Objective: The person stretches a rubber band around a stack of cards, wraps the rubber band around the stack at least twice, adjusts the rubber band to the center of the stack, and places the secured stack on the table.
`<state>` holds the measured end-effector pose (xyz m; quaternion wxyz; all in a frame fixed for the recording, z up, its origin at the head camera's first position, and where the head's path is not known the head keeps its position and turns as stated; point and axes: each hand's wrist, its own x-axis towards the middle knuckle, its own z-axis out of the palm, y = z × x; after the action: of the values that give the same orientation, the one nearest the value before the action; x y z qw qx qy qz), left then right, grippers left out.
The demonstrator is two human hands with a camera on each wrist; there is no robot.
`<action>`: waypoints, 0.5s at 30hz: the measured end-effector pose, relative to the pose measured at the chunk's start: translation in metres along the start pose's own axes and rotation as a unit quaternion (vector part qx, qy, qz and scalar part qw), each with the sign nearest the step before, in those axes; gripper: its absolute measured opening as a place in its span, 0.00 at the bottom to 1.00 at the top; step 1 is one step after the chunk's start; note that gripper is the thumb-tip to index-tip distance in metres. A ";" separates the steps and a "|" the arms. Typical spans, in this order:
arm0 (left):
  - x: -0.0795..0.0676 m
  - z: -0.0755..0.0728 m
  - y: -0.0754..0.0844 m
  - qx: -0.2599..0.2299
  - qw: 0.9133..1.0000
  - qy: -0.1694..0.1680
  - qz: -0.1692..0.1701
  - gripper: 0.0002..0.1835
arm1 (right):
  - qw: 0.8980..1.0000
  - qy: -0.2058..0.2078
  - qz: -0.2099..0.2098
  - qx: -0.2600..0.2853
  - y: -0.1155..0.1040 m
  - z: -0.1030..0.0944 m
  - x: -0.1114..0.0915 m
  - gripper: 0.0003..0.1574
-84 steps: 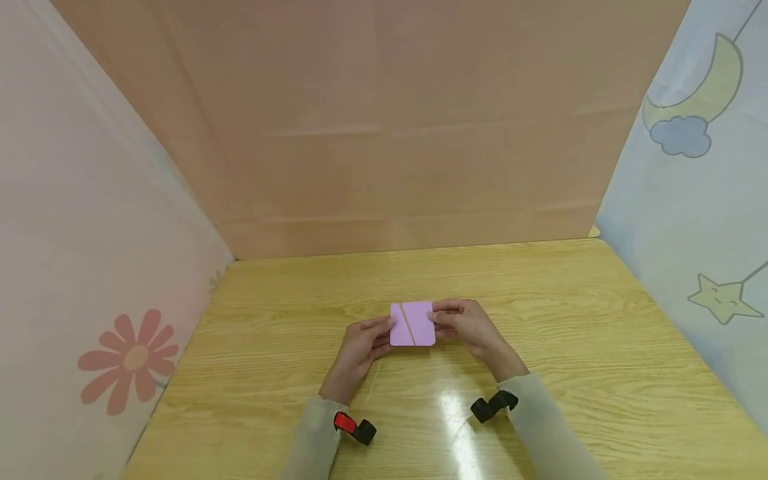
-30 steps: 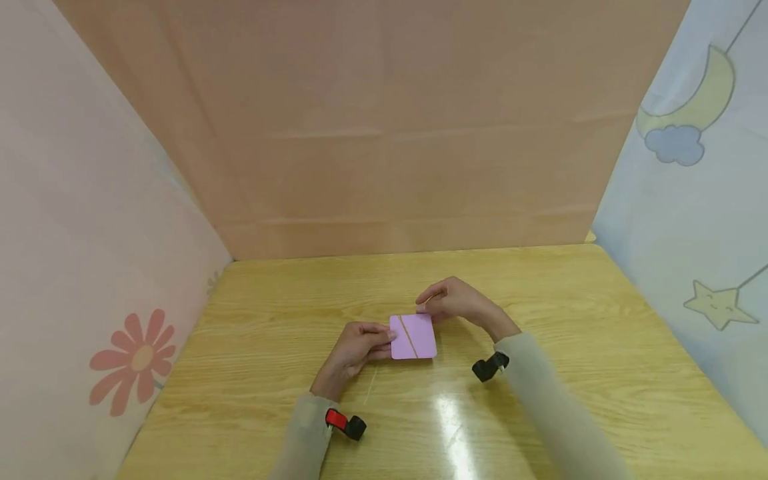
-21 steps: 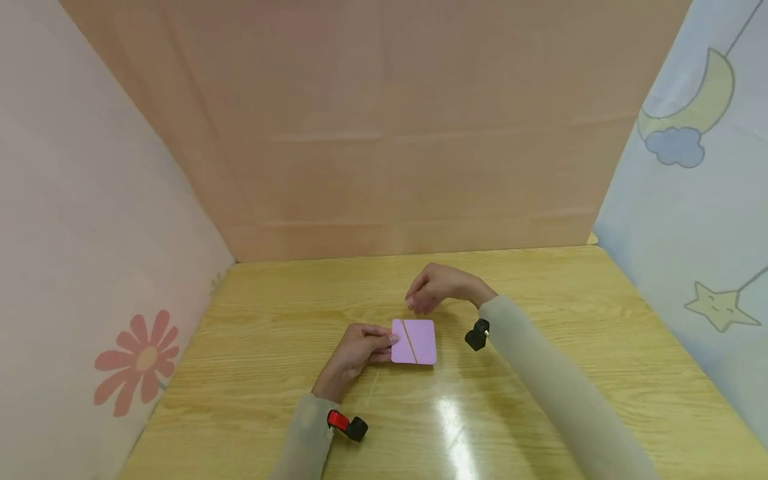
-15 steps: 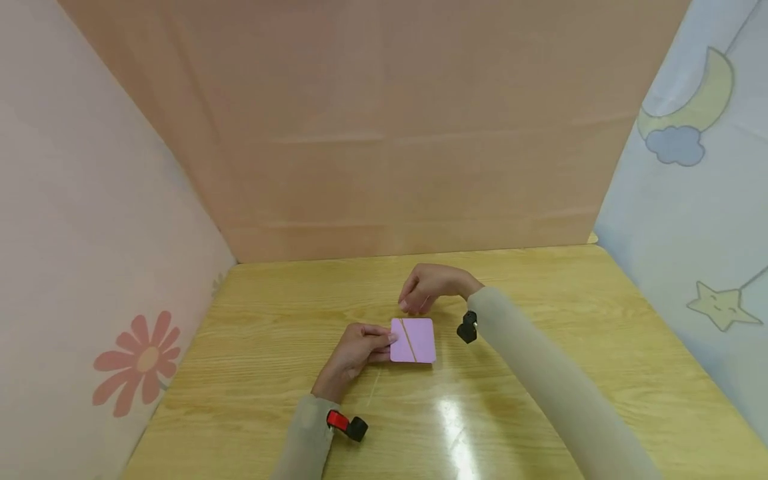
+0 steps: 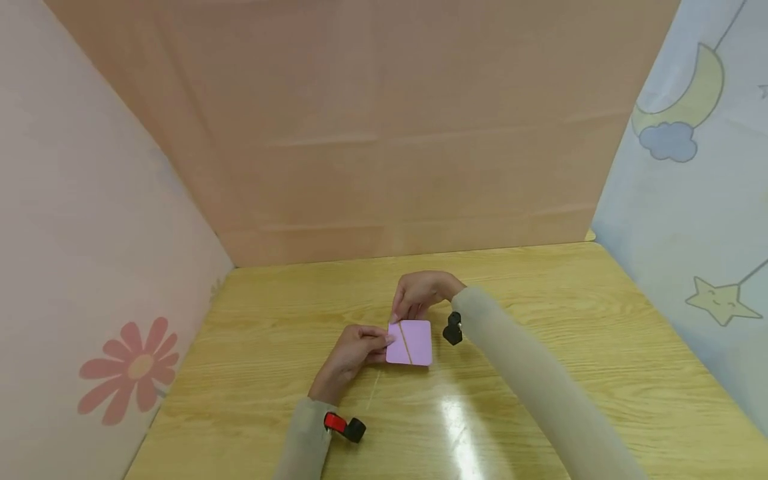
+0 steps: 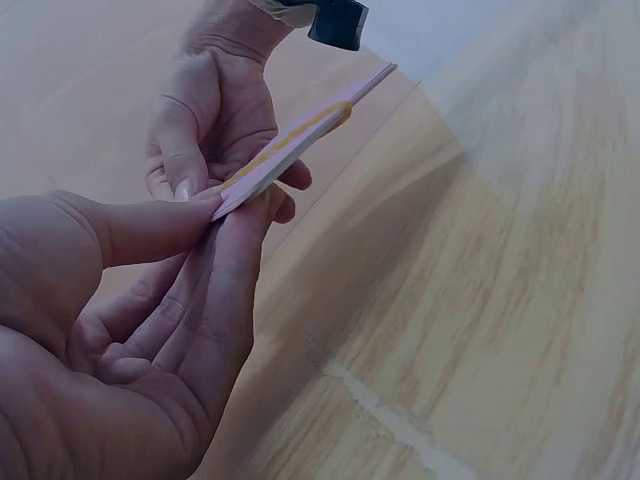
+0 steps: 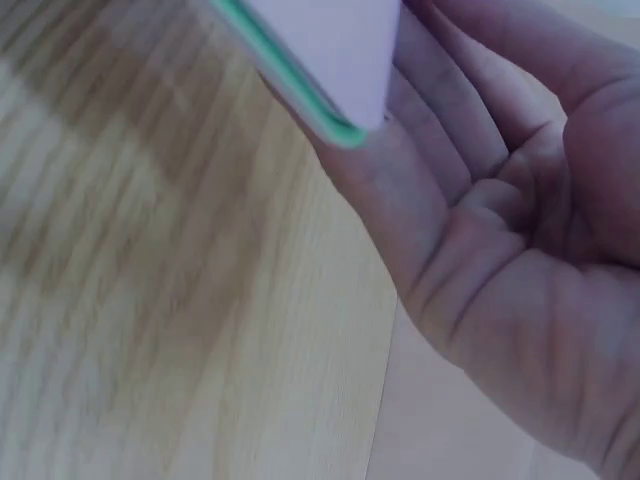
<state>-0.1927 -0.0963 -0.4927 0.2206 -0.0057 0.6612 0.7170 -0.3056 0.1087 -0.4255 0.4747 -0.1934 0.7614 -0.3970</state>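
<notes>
A thin stack of square pink cards (image 5: 420,343) with rounded corners is held just above the table, a tan rubber band (image 5: 405,343) running slantwise across its face. My left hand (image 5: 354,347) grips the left edge, thumb on the front and fingers behind. From the far side my right hand (image 5: 417,293) bends down over the stack and pinches its top-left corner, thumb beside the upper end of the band. In the left wrist view the rubber band (image 6: 290,143) wraps over the stack's edge. Green and white layers show along the card stack (image 7: 340,50) in the right wrist view.
The wooden table (image 5: 288,300) has a bright glare patch near the front. A brown sheet (image 5: 384,167) stands behind it, a flower-printed panel (image 5: 120,267) at left, and a moon-and-star panel (image 5: 678,227) at right. Black wrist straps sit on both sleeves.
My right hand has let go of the stack's right edge, swung over the far side, and come down onto the top-left corner. The left hand has kept its grip.
</notes>
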 end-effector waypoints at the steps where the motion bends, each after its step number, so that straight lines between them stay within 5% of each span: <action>1: 0.000 -0.001 0.000 0.002 1.000 0.000 0.002 0.11 | 1.000 -0.002 -0.001 0.000 -0.001 0.001 0.000 0.07; 15: -0.004 -0.004 0.007 -0.007 1.000 0.009 0.006 0.11 | 1.000 0.004 -0.016 -0.013 -0.002 0.003 -0.003 0.11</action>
<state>-0.1929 -0.1014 -0.4853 0.2106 -0.0097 0.6581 0.7228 -0.3017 0.1088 -0.4227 0.4630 -0.2103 0.7647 -0.3957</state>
